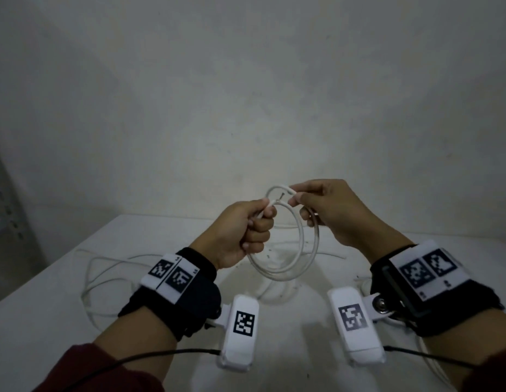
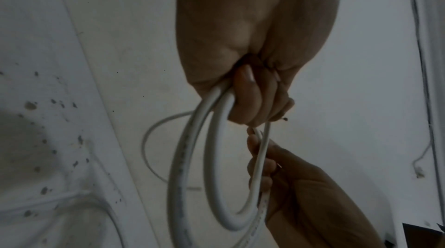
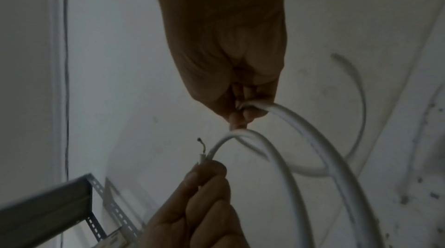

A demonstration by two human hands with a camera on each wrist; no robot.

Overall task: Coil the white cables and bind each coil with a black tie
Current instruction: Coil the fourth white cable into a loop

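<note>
Above the tabletop [image 1: 62, 292] the left hand [image 1: 240, 233] clamps its fingers round the coil [image 1: 274, 275], the right hand [image 1: 331, 213] pinches the last loop; coiling seems nearly done, a tie needed next.

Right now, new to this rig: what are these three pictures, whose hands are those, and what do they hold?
No robot: these are a person's bare hands, with cameras worn on the head and both wrists. The wide picture looks down from the head; the other two look along each wrist. The left hand grips a white cable coil in its fist; the right hand pinches the coil's top. Loose cable lies on the white table.
</note>
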